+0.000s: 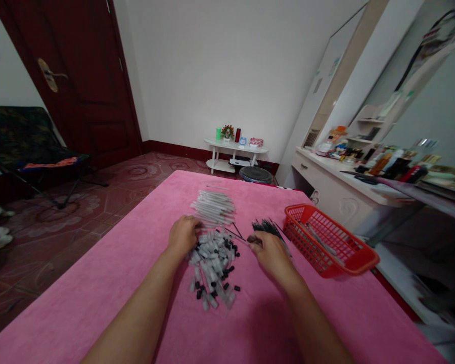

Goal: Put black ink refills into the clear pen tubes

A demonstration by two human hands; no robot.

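Observation:
My left hand (183,236) is closed, its fingertips pinching what looks like the end of a clear pen tube beside the loose parts. My right hand (270,251) pinches a thin dark pen refill (235,234) that slants toward the left hand; its far end meets the tube, though blur hides how. Between my forearms lies a heap of clear pen caps (211,258) mixed with small black plugs (237,288). Just beyond is a stack of clear pen tubes (214,205). Dark refills (268,226) are bunched behind my right hand.
A red plastic basket (358,260) with a few slim items stands on the pink-covered table (129,283) at right. Farther right is a dresser (337,187) crowded with bottles. A folding chair (26,141) stands at left, and a low white stand (235,146) by the back wall.

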